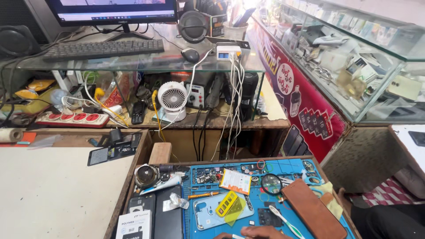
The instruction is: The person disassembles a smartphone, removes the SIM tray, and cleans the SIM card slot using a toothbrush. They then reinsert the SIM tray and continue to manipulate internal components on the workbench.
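Observation:
Only the top of one hand shows at the bottom edge. I take it for my right hand (261, 232), lying across the blue repair mat (292, 170). A small white bit pokes out at its left end; its grip is hidden. Just above it lie an opened pale blue phone (206, 217) with a yellow piece (228, 204) on it, and a white brush-like tool (283, 221). A round magnifier (271, 183) and a brown leather case (312, 212) sit to the right. My left hand is out of view.
Black phones (168, 217) and a white box (135, 225) lie left of the mat. Beyond are a small white fan (172, 99), a red power strip (73, 118), a keyboard (104, 48) on a glass shelf, hanging cables, and a glass display case (354, 57) at right.

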